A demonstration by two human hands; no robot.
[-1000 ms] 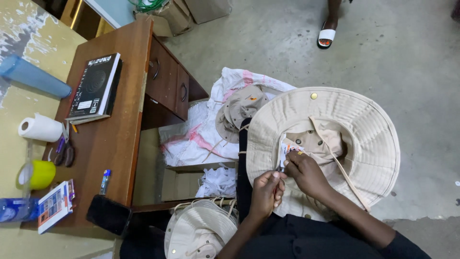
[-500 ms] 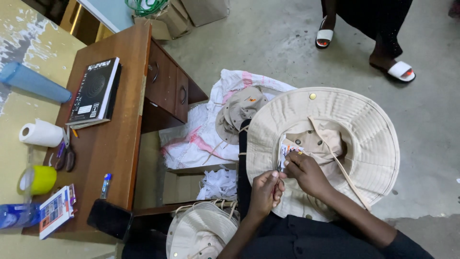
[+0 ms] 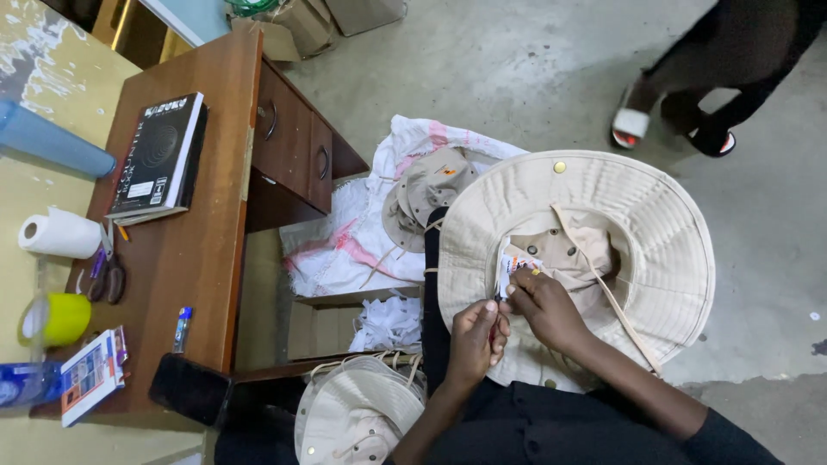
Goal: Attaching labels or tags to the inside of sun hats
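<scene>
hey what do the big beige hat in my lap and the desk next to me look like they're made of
The wide-brimmed beige hat looks like woven cotton or canvas, matte: rows of stitching ring the brim, and it sags softly. The reddish-brown desk looks like wood or wood laminate with a smooth, faintly glossy finish; solid or veneer cannot be told. Its drawer handles seem metal.

A single head-worn camera looks steeply down from close above at the person's lap, taking in a wooden desk [image 3: 189, 258] on the left and concrete floor [image 3: 517, 77] beyond.
</scene>
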